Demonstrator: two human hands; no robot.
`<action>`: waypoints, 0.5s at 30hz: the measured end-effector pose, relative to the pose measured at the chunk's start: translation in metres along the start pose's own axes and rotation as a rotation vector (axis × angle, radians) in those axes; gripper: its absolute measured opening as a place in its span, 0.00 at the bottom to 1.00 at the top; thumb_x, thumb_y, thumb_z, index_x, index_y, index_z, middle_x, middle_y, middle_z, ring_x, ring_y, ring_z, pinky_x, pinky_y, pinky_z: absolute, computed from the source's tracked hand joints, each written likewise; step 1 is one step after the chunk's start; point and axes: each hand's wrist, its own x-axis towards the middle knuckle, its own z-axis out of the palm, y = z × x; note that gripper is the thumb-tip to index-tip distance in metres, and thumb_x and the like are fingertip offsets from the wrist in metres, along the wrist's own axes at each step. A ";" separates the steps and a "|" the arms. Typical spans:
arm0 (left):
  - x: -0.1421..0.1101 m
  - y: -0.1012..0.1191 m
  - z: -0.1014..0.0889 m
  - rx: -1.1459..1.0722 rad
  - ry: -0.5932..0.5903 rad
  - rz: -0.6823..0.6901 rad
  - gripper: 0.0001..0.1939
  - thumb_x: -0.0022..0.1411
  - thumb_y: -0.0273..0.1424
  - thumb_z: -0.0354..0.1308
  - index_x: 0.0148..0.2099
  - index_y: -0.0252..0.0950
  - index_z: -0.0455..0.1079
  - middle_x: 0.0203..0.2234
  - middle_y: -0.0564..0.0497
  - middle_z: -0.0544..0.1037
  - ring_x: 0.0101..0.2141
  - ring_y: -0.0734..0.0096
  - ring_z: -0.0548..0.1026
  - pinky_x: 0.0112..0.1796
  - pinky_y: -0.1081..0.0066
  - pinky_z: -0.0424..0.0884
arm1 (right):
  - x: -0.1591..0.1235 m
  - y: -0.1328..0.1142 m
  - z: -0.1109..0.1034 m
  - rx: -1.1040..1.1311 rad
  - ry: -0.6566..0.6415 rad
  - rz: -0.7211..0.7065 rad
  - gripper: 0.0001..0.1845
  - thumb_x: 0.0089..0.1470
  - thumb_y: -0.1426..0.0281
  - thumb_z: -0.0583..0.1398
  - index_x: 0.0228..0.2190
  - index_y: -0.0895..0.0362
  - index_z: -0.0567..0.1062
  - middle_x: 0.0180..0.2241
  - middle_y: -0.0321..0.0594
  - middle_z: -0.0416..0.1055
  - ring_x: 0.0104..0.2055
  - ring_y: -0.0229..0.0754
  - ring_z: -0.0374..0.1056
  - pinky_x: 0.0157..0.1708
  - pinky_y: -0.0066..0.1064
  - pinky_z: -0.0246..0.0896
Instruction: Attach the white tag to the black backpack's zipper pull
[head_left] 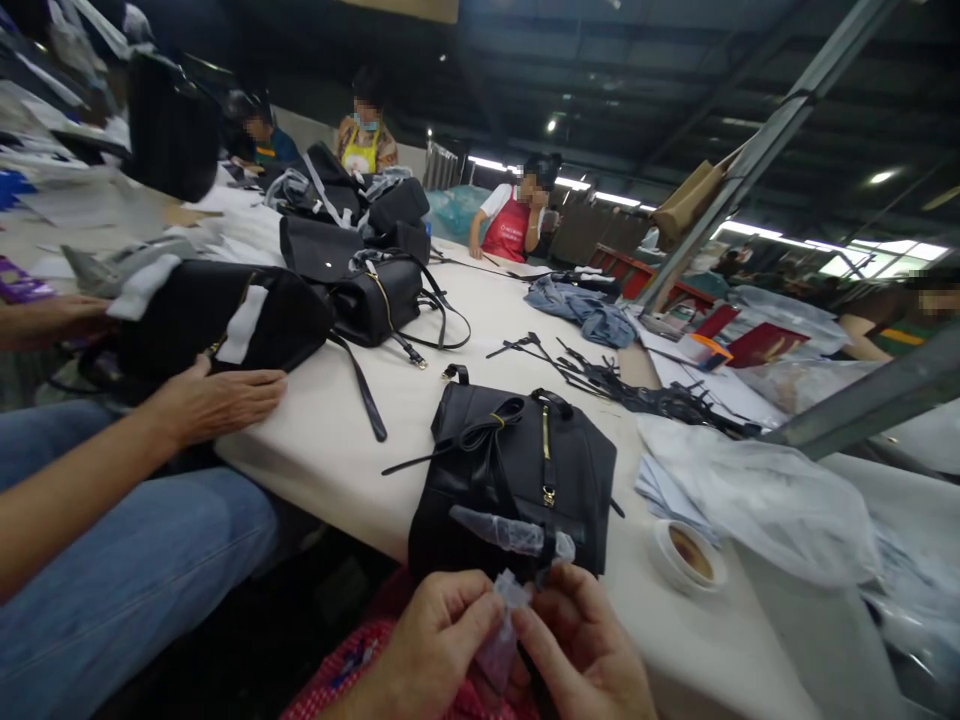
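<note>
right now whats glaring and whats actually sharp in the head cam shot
In the head view, the strip lights and the window glare at the far end; the black backpack looks dim but fairly sharp; the white table bows from wide-angle distortion.

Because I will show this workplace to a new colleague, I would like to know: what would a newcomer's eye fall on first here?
The eye goes first to the black backpack lying on the white table at bottom centre. Just in front of it, the left hand and right hand pinch a small clear plastic piece. Farther up the table sit more black bags, and a tangle of black straps lies to the right.
</note>
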 end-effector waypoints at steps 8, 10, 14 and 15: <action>-0.003 -0.016 -0.012 0.524 0.284 0.640 0.07 0.69 0.33 0.48 0.37 0.38 0.62 0.20 0.56 0.71 0.19 0.78 0.69 0.23 0.80 0.64 | 0.020 0.005 0.001 0.101 -0.057 0.084 0.18 0.38 0.64 0.74 0.30 0.55 0.74 0.23 0.34 0.75 0.25 0.39 0.72 0.26 0.26 0.70; -0.002 -0.016 -0.017 0.688 0.274 0.858 0.07 0.68 0.26 0.47 0.41 0.38 0.65 0.24 0.54 0.74 0.22 0.78 0.71 0.26 0.80 0.66 | 0.022 0.009 0.000 0.135 -0.078 0.092 0.17 0.41 0.65 0.73 0.31 0.55 0.74 0.25 0.35 0.77 0.27 0.39 0.73 0.29 0.26 0.71; 0.002 -0.013 -0.021 0.729 0.236 0.988 0.11 0.67 0.22 0.48 0.46 0.38 0.69 0.27 0.52 0.76 0.25 0.77 0.73 0.29 0.81 0.68 | 0.023 0.016 -0.002 0.238 -0.133 0.094 0.13 0.45 0.68 0.72 0.32 0.53 0.75 0.27 0.33 0.78 0.29 0.36 0.74 0.34 0.24 0.71; 0.003 -0.012 -0.020 0.692 0.256 0.951 0.10 0.67 0.22 0.48 0.44 0.37 0.70 0.27 0.52 0.76 0.25 0.78 0.73 0.28 0.81 0.68 | 0.024 0.018 -0.003 0.250 -0.150 0.088 0.12 0.46 0.69 0.71 0.32 0.52 0.75 0.28 0.33 0.79 0.30 0.36 0.75 0.35 0.24 0.71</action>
